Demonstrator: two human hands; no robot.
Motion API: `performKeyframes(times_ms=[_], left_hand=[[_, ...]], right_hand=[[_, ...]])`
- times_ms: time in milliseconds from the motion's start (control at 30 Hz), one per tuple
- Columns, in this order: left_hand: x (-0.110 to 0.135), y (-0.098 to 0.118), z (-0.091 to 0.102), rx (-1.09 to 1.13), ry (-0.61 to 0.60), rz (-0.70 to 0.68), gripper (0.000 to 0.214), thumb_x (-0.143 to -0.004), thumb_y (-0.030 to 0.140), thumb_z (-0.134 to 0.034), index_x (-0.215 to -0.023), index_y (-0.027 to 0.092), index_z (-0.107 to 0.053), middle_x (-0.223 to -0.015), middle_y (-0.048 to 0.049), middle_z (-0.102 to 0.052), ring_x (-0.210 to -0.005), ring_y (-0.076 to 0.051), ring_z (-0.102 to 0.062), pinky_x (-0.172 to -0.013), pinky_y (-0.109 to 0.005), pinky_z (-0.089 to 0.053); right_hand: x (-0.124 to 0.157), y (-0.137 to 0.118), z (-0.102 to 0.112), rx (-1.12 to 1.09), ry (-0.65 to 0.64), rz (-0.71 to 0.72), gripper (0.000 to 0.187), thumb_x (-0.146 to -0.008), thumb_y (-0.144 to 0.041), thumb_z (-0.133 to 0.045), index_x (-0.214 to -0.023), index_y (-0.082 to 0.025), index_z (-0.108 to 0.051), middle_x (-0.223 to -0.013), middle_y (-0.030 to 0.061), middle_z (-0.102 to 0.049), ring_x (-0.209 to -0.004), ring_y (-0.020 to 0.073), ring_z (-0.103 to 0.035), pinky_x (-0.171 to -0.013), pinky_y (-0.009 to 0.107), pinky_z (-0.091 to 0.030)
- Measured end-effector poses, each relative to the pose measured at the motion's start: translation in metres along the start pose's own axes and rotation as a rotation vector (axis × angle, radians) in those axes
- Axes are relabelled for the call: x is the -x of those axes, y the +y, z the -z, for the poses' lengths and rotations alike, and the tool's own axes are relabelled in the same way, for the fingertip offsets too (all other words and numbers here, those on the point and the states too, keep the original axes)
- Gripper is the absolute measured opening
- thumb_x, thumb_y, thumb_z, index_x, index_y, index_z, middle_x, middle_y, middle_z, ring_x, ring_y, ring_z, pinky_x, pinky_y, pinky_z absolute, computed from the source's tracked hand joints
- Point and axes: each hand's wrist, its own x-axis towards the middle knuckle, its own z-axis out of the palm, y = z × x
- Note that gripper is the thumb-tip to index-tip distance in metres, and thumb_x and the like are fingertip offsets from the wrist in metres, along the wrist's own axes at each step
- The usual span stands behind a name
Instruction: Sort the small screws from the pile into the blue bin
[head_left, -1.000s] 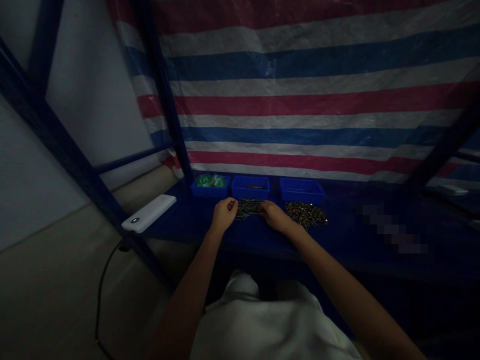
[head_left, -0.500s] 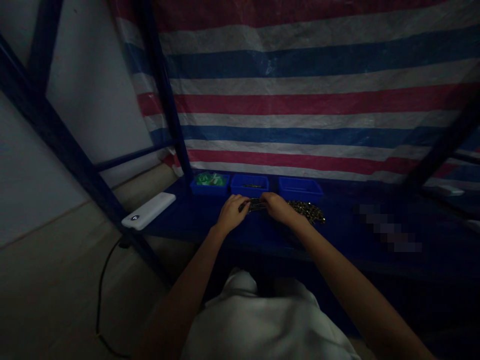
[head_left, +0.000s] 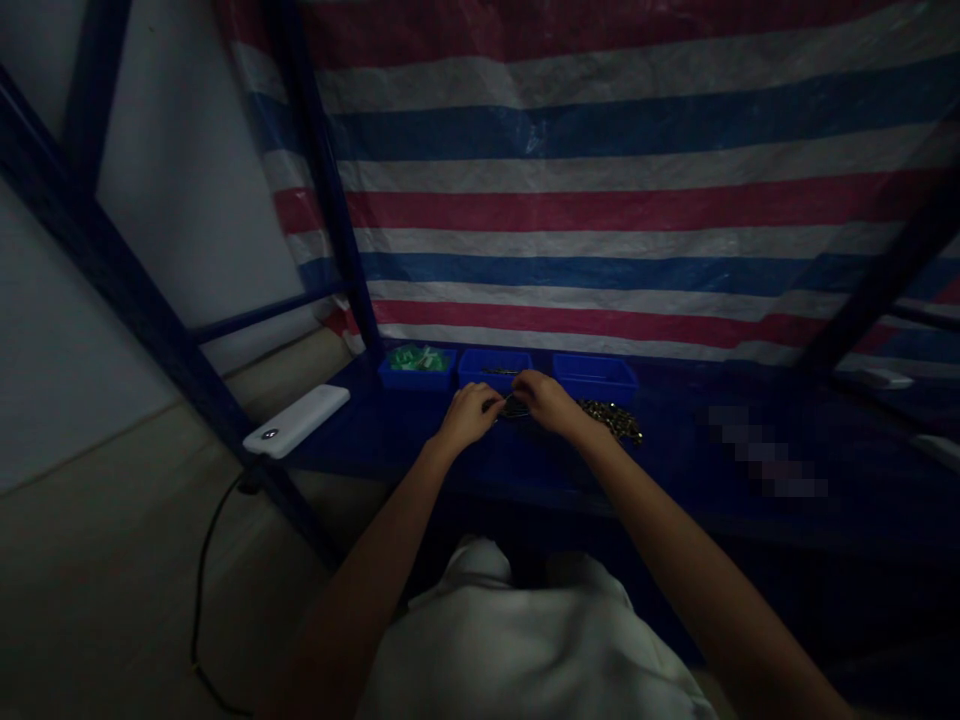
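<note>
My left hand (head_left: pixel 470 413) and my right hand (head_left: pixel 543 399) meet over a small heap of thin metal pins (head_left: pixel 514 407) on the dark blue bench (head_left: pixel 675 470). Both hands are curled with fingertips pressed into the heap, which shows only as a sliver between them. Just beyond the hands stand three small blue trays: the left tray (head_left: pixel 416 366) holds green pieces, the middle tray (head_left: pixel 495 368) holds a few pins, the right tray (head_left: pixel 596 377) looks bare. A pile of brass-coloured screws (head_left: pixel 611 418) lies right of my right hand.
A white power bank (head_left: pixel 297 421) with a dark cable rests on the bench's left corner. Blue rack posts (head_left: pixel 330 190) rise at left and right. A red, white and blue striped tarp (head_left: pixel 600 180) hangs behind the trays. A white object (head_left: pixel 885 377) lies at far right.
My hands have come together from the two sides of the pin heap and closed over it, gathering it into a tighter bunch nearer the trays.
</note>
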Motion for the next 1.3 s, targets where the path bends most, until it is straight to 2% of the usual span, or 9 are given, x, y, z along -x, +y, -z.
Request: performKeyframes(times_ms=[133,200,367,500,800,933,1100,1200,1300], left_hand=[[-0.011,0.000,0.008,0.047,-0.040,0.239,0.014,-0.075,0.023,-0.055,-0.073,0.016,-0.067,-0.074,-0.0049,-0.065,-0.070,-0.016,-0.057,-0.068,-0.028,-0.041],[-0.016,0.004,0.017,0.134,-0.062,0.327,0.013,-0.073,0.022,-0.057,-0.068,0.015,-0.067,-0.068,-0.0047,-0.065,-0.065,-0.016,-0.056,-0.064,-0.028,-0.040],[-0.019,0.023,0.042,0.781,0.040,0.232,0.020,-0.072,0.034,-0.060,-0.076,0.015,-0.066,-0.069,-0.0025,-0.063,-0.064,-0.012,-0.054,-0.061,-0.023,-0.040],[-0.009,0.032,0.040,1.217,0.121,0.185,0.027,-0.069,0.041,-0.063,-0.079,0.016,-0.065,-0.068,-0.0019,-0.060,-0.060,-0.009,-0.052,-0.056,-0.022,-0.038],[-0.004,0.025,0.015,0.686,-0.070,0.377,0.016,-0.067,0.030,-0.062,-0.065,0.013,-0.063,-0.055,0.0002,-0.057,-0.050,-0.009,-0.049,-0.049,-0.021,-0.036],[-0.003,0.033,0.023,0.687,-0.095,0.414,0.012,-0.068,0.025,-0.057,-0.066,0.013,-0.061,-0.053,0.0011,-0.056,-0.049,-0.008,-0.049,-0.049,-0.020,-0.037],[-0.001,0.037,0.027,0.738,-0.094,0.434,0.017,-0.068,0.029,-0.057,-0.061,0.013,-0.060,-0.048,0.0027,-0.051,-0.045,-0.007,-0.046,-0.048,-0.020,-0.035],[0.000,0.028,0.029,0.770,-0.029,0.413,0.027,-0.070,0.040,-0.057,-0.065,0.014,-0.062,-0.053,0.0005,-0.055,-0.050,-0.009,-0.050,-0.051,-0.021,-0.038],[0.000,0.006,0.030,0.727,0.183,0.405,0.036,-0.072,0.048,-0.054,-0.067,0.014,-0.062,-0.057,-0.0007,-0.057,-0.054,-0.010,-0.052,-0.056,-0.022,-0.041]], right_hand=[[0.018,0.004,-0.009,0.008,0.365,-0.095,0.019,-0.085,-0.018,-0.041,-0.099,-0.015,-0.053,-0.094,0.0102,-0.058,-0.088,0.0190,-0.055,-0.082,0.033,-0.044],[0.028,0.006,-0.017,0.017,0.458,-0.125,0.022,-0.087,-0.019,-0.035,-0.099,-0.016,-0.052,-0.094,0.0106,-0.058,-0.089,0.0195,-0.055,-0.082,0.035,-0.044],[0.041,0.009,-0.029,0.004,0.468,-0.114,0.021,-0.085,-0.018,-0.035,-0.098,-0.016,-0.052,-0.091,0.0099,-0.058,-0.087,0.0195,-0.056,-0.081,0.035,-0.045],[0.043,0.009,-0.028,-0.009,0.449,-0.099,0.022,-0.084,-0.017,-0.036,-0.097,-0.016,-0.053,-0.089,0.0096,-0.058,-0.087,0.0195,-0.056,-0.081,0.034,-0.045],[0.043,0.001,-0.023,0.013,0.464,-0.054,0.027,-0.086,-0.020,-0.037,-0.109,-0.018,-0.052,-0.095,0.0090,-0.059,-0.088,0.0189,-0.056,-0.082,0.036,-0.045],[0.039,-0.006,-0.018,0.137,0.366,0.020,0.033,-0.087,-0.021,-0.040,-0.118,-0.020,-0.050,-0.102,0.0091,-0.060,-0.093,0.0200,-0.055,-0.081,0.036,-0.043],[0.032,-0.015,-0.016,0.223,0.252,0.040,0.026,-0.088,-0.022,-0.041,-0.105,-0.018,-0.060,-0.094,0.0098,-0.063,-0.088,0.0199,-0.055,-0.077,0.033,-0.040],[0.024,-0.020,-0.018,0.054,0.296,-0.066,0.021,-0.085,-0.026,-0.046,-0.093,-0.017,-0.063,-0.086,0.0086,-0.064,-0.082,0.0191,-0.056,-0.076,0.033,-0.040],[0.014,-0.027,-0.015,-0.411,0.375,-0.327,0.020,-0.077,-0.035,-0.056,-0.080,-0.017,-0.063,-0.071,0.0034,-0.063,-0.065,0.0149,-0.055,-0.064,0.028,-0.042]])
